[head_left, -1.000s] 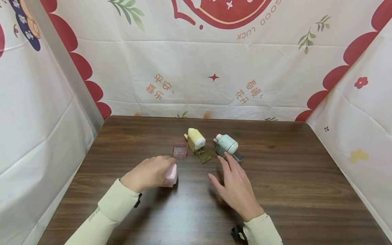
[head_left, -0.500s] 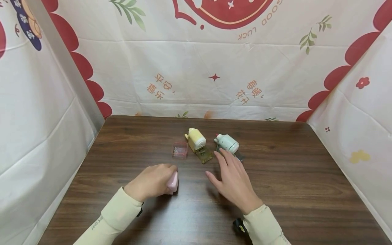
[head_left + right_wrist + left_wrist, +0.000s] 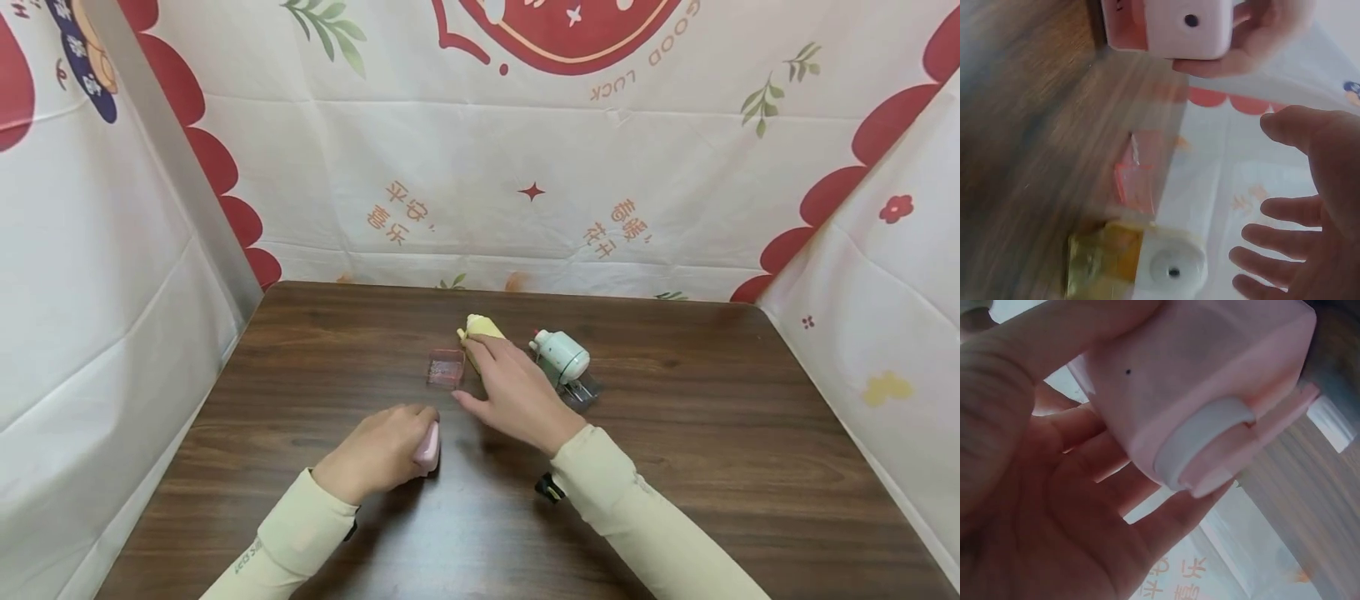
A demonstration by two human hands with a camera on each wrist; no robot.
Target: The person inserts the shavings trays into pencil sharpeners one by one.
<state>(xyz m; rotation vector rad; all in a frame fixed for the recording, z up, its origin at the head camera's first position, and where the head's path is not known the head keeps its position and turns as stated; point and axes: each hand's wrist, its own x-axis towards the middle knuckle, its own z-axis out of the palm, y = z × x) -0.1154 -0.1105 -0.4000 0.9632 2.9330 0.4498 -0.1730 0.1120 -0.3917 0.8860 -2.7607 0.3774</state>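
My left hand [image 3: 378,450] grips a pink hand-crank pencil sharpener [image 3: 428,450] just above the table. The left wrist view shows its crank [image 3: 1222,456], with the thumb and fingers on opposite sides of the body. In the right wrist view its end has a dark pencil hole and an open drawer slot. My right hand [image 3: 517,392], fingers spread, is over a yellow pencil sharpener [image 3: 480,327] and hides most of it. The right wrist view shows a gap between that hand and the yellow sharpener, whose clear drawer [image 3: 1088,265] is pulled out.
A see-through pink drawer [image 3: 446,352] with dark bits inside lies left of the yellow sharpener. On the right stands a mint-green pencil sharpener [image 3: 562,357], its smoky drawer [image 3: 581,390] pulled out. A printed white cloth [image 3: 480,150] hangs behind the brown table [image 3: 712,433].
My right hand has moved left from the mint-green sharpener to above the yellow one. My left hand has come slightly nearer with the pink sharpener still in its grip.
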